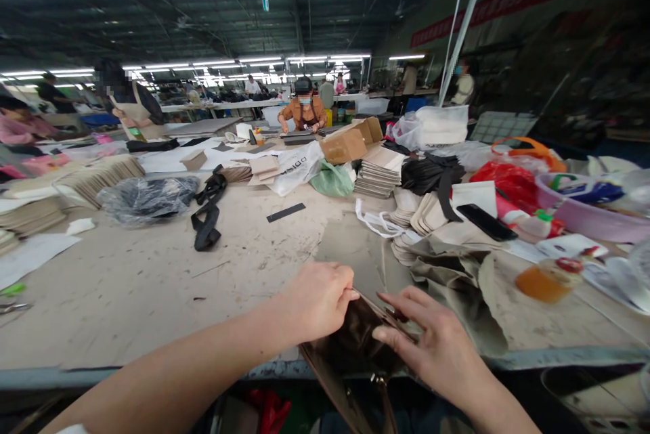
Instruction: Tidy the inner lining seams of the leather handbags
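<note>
A brown bag (353, 346) with a dark, shiny lining hangs over the table's front edge, its mouth towards me. My left hand (317, 302) is closed in a pinch on the far corner of its rim. My right hand (437, 336) holds the same rim farther right, thumb on the lining side and fingers on the outer side. Small metal fittings show low on the bag, below my right hand. Beyond the hands lies a flat olive-grey sheet (350, 251), and crumpled olive-grey material (451, 278) sits to the right.
Strap pieces (207, 224) and a plastic-wrapped bundle (149, 198) lie on the left. Stacked panels (378, 173), a phone (486, 222), an orange-filled jar (548, 279) and a lilac basin (592, 217) crowd the right. A co-worker (303, 112) sits across the table.
</note>
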The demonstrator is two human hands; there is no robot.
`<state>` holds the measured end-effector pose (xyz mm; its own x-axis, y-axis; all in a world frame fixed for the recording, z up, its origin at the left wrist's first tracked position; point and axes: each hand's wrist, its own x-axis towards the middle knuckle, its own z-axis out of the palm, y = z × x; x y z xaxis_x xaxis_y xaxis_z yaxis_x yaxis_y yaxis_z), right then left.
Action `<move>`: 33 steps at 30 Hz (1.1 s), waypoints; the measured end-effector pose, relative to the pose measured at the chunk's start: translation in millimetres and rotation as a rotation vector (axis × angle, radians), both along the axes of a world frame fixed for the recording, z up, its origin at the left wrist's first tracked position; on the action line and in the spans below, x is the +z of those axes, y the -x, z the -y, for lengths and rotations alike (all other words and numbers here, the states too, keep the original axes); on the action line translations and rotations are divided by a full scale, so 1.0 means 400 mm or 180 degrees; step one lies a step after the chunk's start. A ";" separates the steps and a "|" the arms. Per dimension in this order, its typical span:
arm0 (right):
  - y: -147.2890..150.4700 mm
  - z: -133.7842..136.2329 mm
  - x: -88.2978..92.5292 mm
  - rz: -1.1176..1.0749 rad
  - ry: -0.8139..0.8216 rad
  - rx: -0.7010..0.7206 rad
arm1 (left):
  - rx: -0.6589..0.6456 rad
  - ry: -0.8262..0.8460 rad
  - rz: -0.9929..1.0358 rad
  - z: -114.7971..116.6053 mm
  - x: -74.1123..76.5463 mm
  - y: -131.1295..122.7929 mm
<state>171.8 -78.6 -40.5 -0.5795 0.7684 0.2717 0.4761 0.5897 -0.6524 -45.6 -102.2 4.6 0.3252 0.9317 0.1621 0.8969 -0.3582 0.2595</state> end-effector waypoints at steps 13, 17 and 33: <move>0.017 -0.021 0.028 0.0055 0.0239 0.0249 | 0.0045 0.0032 0.0144 0.005 -0.002 0.008; 0.055 -0.021 0.041 0.0418 -0.0039 0.0092 | 0.0132 0.0039 0.0142 0.002 -0.002 0.006; 0.049 -0.011 0.042 0.0352 -0.0740 -0.0230 | 0.0217 0.0636 0.0242 0.055 0.037 0.124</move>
